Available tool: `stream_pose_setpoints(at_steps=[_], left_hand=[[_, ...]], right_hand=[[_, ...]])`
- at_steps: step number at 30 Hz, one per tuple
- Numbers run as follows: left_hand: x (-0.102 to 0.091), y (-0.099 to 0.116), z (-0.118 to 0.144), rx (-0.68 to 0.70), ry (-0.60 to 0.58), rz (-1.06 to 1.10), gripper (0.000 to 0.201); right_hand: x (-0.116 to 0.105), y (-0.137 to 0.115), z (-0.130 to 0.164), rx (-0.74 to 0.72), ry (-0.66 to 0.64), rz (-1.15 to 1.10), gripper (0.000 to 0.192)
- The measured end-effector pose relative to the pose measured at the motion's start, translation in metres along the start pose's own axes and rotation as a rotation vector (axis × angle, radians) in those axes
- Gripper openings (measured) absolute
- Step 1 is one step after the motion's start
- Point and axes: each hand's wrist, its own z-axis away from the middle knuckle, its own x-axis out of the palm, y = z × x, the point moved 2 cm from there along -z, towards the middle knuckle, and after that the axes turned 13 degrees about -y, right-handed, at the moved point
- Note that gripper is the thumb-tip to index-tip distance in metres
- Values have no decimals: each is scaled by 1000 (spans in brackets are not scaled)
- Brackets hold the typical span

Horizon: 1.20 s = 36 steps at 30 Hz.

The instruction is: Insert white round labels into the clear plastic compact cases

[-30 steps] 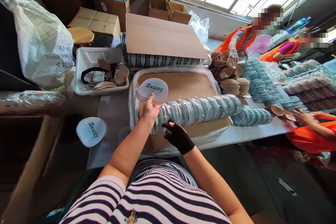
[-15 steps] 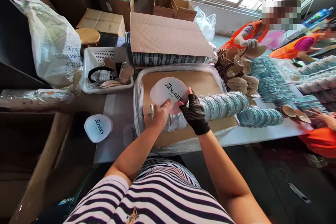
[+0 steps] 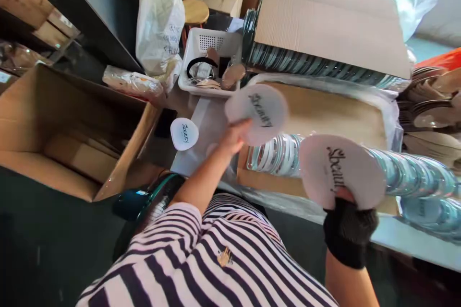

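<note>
My left hand point(image 3: 233, 137) is closed on the near edge of a rounded white card printed "beauty" point(image 3: 254, 110), slightly blurred. In my right hand point(image 3: 350, 230), which wears a black fingerless glove, a second card of the same kind point(image 3: 320, 170) is pinched, with the thumb on its printed face. Both cards are held above the plastic-lined tray point(image 3: 324, 103), apart from each other. Beneath them runs a row of clear-wrapped round packs point(image 3: 275, 156), partly hidden by the right card. Another printed card point(image 3: 184, 133) lies left of the tray.
A white plastic basket point(image 3: 190, 87) with odds and ends stands behind the lone card. At the far side, a cardboard sheet point(image 3: 334, 24) covers rows of wrapped packs. A large open carton point(image 3: 122, 168) is at the left. Beige oval pieces point(image 3: 432, 146) are stacked at the right.
My hands have moved apart, each now with a card, where both were together at overlapping cards. The view has swung left, bringing the open carton in and the co-workers mostly out.
</note>
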Motion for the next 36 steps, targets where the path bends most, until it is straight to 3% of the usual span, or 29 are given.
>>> stream_pose_setpoints(at_steps=[3,5,7,10,13,15,17,19,21,22,24,26,31,36], left_hand=[[-91,26,28,-44,76,-135,42],[-142,19,51,-169,181,-343,41],[-176,0,70,-287,306,-643,39],[-194,-31,89,-353,477,-968,59],[-185,-39,95,-291,538,-1188,84],[-168,-33,91,-165,470,-1317,88],[-138,-27,79,41,279,-1408,90],[-99,-28,61,187,0,-1350,92],[-58,-39,43,146,-227,-1131,90],[-40,-48,36,74,-276,-994,88],[-13,-65,27,-43,-261,-751,76],[1,-79,27,-75,-178,-601,64],[3,-88,38,-95,-126,-536,59],[0,-91,40,-89,-119,-563,59]], right_hand=[[-4,19,30,124,-10,-49,66],[1,22,36,179,-106,-28,61],[8,18,35,194,-148,-1,55],[18,1,35,160,-82,109,53],[25,-17,40,32,-79,282,52],[27,-24,45,-54,-105,330,50],[27,-27,50,-110,-137,357,48],[32,-31,53,-154,-193,383,47],[41,-38,53,-178,-274,416,48],[48,-43,51,-178,-319,435,49],[62,-56,42,-159,-413,469,49],[74,-67,27,-132,-472,484,49],[87,-76,-10,-85,-479,509,43],[80,-70,-18,-48,-393,472,38]])
